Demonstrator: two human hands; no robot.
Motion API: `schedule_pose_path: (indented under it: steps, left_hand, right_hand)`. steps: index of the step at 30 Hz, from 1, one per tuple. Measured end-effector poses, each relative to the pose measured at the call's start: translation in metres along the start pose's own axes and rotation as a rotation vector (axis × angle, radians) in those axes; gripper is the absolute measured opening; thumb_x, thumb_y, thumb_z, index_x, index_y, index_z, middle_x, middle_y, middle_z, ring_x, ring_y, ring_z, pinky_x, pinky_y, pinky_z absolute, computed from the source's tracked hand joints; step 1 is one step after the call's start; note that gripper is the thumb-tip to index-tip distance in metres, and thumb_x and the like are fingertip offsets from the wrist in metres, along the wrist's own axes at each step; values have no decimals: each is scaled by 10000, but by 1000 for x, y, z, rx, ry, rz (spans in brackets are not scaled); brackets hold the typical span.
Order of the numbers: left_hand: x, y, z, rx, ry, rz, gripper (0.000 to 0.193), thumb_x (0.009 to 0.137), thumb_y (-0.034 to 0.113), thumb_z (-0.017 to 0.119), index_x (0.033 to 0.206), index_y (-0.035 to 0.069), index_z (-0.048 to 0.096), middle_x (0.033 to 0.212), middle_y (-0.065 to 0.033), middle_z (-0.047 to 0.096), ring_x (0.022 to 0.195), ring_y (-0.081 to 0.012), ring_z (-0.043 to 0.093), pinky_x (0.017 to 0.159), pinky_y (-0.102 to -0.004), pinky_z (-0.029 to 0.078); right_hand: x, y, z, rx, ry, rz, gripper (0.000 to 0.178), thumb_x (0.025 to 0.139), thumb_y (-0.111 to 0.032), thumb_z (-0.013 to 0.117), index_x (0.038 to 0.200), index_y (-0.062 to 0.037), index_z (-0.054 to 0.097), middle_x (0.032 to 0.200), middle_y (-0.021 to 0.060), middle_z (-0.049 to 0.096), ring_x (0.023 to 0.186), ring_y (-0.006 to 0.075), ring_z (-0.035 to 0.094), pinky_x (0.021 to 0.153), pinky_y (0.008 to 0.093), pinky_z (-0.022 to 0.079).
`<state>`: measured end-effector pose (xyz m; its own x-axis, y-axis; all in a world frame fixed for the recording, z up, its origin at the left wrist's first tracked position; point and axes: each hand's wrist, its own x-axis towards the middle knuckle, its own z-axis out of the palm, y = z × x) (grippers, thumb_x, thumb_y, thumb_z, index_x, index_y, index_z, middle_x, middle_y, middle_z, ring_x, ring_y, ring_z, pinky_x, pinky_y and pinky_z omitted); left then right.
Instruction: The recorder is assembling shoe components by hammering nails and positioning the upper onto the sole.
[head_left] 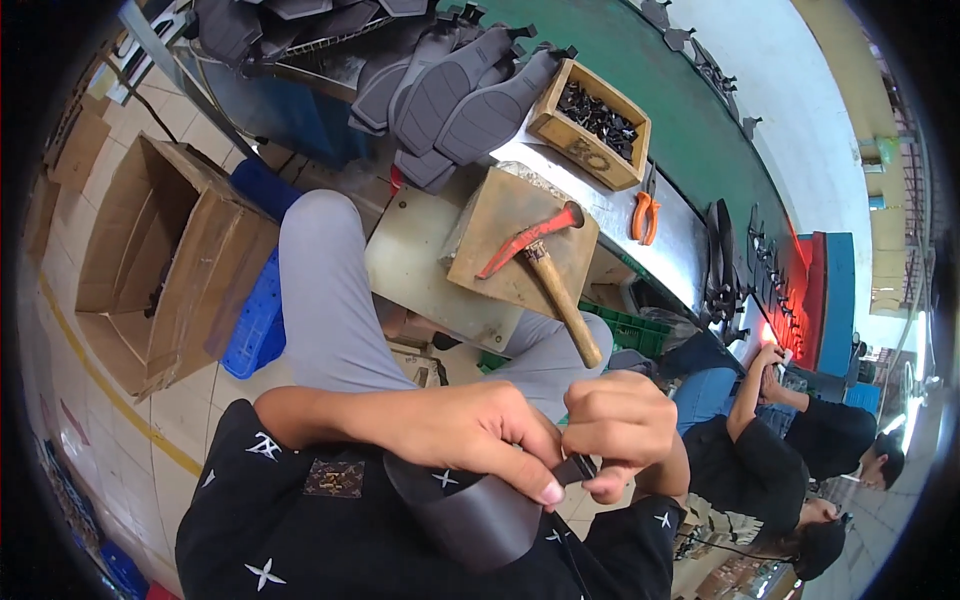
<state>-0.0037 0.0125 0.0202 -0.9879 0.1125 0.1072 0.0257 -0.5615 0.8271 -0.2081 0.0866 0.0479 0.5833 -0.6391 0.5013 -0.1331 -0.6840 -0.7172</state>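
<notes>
A wide dark grey strap [485, 525] curves in a loop in front of my chest. My left hand [455, 425] is closed on the strap near its end, the thumb pressing along it. My right hand [622, 420] is closed at the same end, its fingers curled around a small black piece [575, 469] whose exact kind is partly hidden. The two hands almost touch. Beyond them, a hammer [548, 280] with a red head and wooden handle lies on a square wooden block [480, 250], its handle overhanging the near edge toward my right hand.
Padded grey pieces [440, 100] with black clips are piled at the back. A wooden box [588, 160] holds many small black parts; orange-handled pliers [645, 215] lie beside it. A cardboard box [215, 285] stands left. Two people [760, 460] work at right along a green belt [720, 150].
</notes>
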Motion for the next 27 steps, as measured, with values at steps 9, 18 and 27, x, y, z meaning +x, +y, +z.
schedule_pose_path:
  steps: [9,18,27]
  left_hand:
    - [-2,6,-5,279,45,42,264,944,207,661,913,-55,685,818,-117,635,748,-183,615,653,-320,431]
    - [10,-17,-38,60,353,-204,593,957,400,638,1405,80,418,1161,-90,619,893,-162,614,745,-284,506]
    - [19,32,-58,919,692,7,255,906,121,677,1128,-3,696,1008,-136,723,928,-197,678,839,-305,509]
  right_hand:
    - [1,-10,-6,-20,-15,193,271,857,-233,660,868,37,656,744,114,625,601,248,627,503,327,493]
    - [-35,2,5,-334,547,738,210,777,105,648,979,58,682,874,123,691,702,145,681,629,251,551]
    - [-103,15,7,-438,894,906,490,875,-62,704,1335,1,548,1065,156,715,703,156,681,630,267,545]
